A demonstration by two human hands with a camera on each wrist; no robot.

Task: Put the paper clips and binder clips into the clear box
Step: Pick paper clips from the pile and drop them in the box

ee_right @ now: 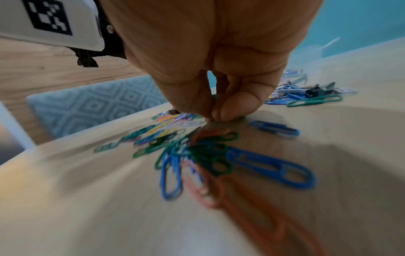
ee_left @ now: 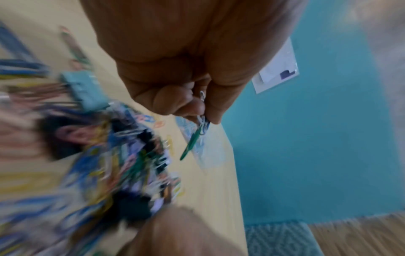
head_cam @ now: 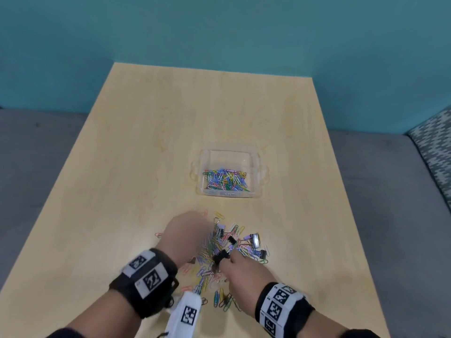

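Note:
The clear box (head_cam: 255, 178) stands mid-table with several coloured paper clips (head_cam: 225, 179) inside. Nearer me lies a pile of paper clips and binder clips (head_cam: 240, 242). My left hand (head_cam: 188, 236) hovers over the pile's left side, blurred. In its wrist view the left hand (ee_left: 197, 112) has its curled fingers gripping a few paper clips, and a green clip (ee_left: 192, 139) dangles from them. My right hand (head_cam: 238, 265) is at the pile's near side, with a black binder clip (head_cam: 220, 256) at its fingertips. The right hand (ee_right: 211, 117) pinches thumb against finger just above tangled clips (ee_right: 197, 152).
The wooden table (head_cam: 146, 142) is backed by a teal wall. Grey floor lies on both sides, with a patterned rug (head_cam: 434, 152) at the right. Stray clips (head_cam: 158, 234) lie left of the pile. Loose clips (head_cam: 223, 300) lie between my wrists.

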